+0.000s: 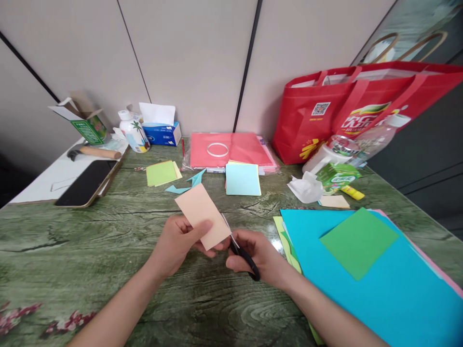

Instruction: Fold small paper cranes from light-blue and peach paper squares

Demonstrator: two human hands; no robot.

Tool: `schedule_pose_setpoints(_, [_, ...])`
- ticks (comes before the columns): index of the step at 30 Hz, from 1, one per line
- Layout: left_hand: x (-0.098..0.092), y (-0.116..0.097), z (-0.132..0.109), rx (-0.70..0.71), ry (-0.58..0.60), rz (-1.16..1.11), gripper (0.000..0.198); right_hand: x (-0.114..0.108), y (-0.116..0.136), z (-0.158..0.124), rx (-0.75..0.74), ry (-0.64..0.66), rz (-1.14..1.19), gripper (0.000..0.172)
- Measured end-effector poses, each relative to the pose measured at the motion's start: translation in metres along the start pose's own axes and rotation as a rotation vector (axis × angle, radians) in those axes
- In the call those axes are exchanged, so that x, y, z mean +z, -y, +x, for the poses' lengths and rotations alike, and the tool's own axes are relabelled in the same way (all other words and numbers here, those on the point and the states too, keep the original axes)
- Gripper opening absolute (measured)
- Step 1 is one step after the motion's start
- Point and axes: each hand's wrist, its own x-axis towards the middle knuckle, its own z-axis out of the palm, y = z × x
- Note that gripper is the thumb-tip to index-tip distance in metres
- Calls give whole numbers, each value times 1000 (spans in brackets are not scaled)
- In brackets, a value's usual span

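My left hand pinches a peach-coloured sheet of paper, thumb on top and fingers beneath, tilted above the table. In my right hand is a pair of scissors with black handles; its thin blades lie at the paper's right edge, and I cannot tell whether they are cutting through it. Just beyond the paper lies a folded teal paper shape. A stack of light blue square paper sits farther back, and a stack of light green paper is to the left.
Large blue sheets with a green square on top cover the right side. Behind stand a red bag, a white mug and a pink folder. A phone and a hammer lie at left.
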Motion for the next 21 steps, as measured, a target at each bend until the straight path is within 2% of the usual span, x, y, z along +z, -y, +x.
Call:
schedule_pose_setpoints(9, [-2, 2, 1, 2, 6, 18, 19, -1, 1, 0, 28, 11, -8, 39])
schedule_pose_setpoints(21, [-3, 2, -1, 1, 24, 11, 19, 0, 0, 0, 52, -10, -11, 32])
